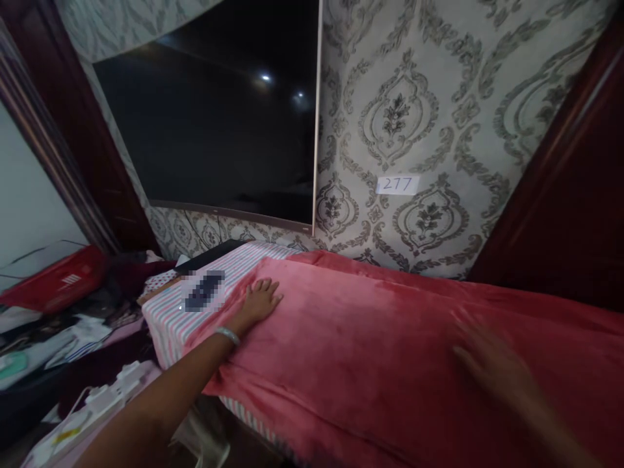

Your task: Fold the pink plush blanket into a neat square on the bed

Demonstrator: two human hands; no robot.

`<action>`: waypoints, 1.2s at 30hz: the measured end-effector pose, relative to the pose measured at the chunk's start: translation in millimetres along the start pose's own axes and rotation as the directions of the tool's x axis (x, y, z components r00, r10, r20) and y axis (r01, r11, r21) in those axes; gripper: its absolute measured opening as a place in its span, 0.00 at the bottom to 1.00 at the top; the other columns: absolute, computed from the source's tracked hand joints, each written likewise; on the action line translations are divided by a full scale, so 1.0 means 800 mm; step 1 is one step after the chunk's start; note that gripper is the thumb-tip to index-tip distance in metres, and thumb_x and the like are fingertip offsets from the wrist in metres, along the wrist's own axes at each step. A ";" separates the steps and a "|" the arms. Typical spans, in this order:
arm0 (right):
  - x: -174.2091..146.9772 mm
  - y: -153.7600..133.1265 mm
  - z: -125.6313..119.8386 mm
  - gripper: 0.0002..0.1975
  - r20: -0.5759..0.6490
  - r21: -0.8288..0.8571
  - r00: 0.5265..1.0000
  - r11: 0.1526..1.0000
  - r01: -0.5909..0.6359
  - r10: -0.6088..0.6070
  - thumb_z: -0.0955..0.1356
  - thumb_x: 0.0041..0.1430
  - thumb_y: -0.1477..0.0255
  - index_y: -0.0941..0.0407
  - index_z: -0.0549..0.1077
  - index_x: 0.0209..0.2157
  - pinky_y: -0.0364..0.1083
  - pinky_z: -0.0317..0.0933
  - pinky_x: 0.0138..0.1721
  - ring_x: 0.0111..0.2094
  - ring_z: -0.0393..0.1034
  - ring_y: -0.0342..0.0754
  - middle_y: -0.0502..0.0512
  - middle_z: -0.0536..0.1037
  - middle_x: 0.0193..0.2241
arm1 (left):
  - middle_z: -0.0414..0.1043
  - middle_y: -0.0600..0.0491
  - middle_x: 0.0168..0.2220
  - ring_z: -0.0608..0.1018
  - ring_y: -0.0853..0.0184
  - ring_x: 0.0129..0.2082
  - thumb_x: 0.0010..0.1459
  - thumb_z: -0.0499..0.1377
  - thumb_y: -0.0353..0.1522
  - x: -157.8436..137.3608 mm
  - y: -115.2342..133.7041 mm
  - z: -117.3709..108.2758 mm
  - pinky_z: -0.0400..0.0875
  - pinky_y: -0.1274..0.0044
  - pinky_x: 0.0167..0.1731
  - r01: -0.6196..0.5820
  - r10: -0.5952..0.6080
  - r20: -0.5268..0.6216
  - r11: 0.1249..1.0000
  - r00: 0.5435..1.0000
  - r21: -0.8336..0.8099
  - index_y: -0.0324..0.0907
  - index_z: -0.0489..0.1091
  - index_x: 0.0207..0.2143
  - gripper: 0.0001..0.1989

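Lying spread at ten o'clock, the left hand (260, 301) touches the red cloth (351, 325), likely soft, light, best gripped by its edges; the right hand (492, 357), three o'clock, is blurred, apparently spread.

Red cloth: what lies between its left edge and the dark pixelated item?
In the head view, a narrow strip of the striped cloth separates the red cloth from the dark pixelated item.

A large black flat-screen television (214, 130) and white paper label (397, 185) are on the grey-patterned wall (448, 117); a flat black object (208, 256) lies near the back left corner of the stripe-covered worktop (168, 313).
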State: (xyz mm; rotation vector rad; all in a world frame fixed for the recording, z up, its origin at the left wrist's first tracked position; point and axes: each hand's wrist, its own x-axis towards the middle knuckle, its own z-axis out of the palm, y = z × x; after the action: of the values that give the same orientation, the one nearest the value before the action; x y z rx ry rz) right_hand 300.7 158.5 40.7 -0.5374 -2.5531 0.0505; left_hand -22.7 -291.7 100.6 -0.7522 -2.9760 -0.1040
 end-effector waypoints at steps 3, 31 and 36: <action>0.057 -0.064 0.020 0.26 0.061 0.011 0.996 0.998 0.064 -0.064 0.58 0.64 0.63 0.58 0.75 0.56 0.62 0.56 0.64 0.62 0.65 0.64 0.66 0.75 0.58 | 0.55 0.41 0.70 0.57 0.50 0.70 0.69 0.46 0.43 0.021 -0.015 -0.009 0.51 0.50 0.65 0.092 -0.092 0.014 0.995 0.996 -0.028 0.44 0.58 0.67 0.28; 0.059 -0.111 0.080 0.31 0.255 -0.084 0.966 0.996 -0.030 0.051 0.52 0.70 0.55 0.50 0.62 0.68 0.63 0.51 0.65 0.68 0.55 0.58 0.57 0.62 0.68 | 0.76 0.34 0.50 0.79 0.51 0.52 0.67 0.49 0.37 0.131 -0.071 -0.007 0.71 0.69 0.44 0.366 -0.376 -0.063 0.922 0.924 -0.128 0.35 0.69 0.51 0.18; 0.062 -0.117 0.071 0.29 0.265 -0.091 0.963 0.995 -0.029 0.053 0.53 0.71 0.58 0.50 0.62 0.68 0.63 0.51 0.65 0.68 0.55 0.58 0.57 0.61 0.68 | 0.80 0.40 0.45 0.81 0.56 0.47 0.64 0.54 0.39 0.120 -0.091 -0.037 0.71 0.75 0.37 0.342 -0.340 0.034 0.934 0.940 -0.107 0.38 0.75 0.42 0.16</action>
State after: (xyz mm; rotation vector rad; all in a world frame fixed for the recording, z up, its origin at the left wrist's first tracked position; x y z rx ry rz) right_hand 199.1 95.0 28.7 -0.6560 -2.8169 0.0293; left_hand -140.3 -312.4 134.8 -0.2338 -3.1037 -0.2856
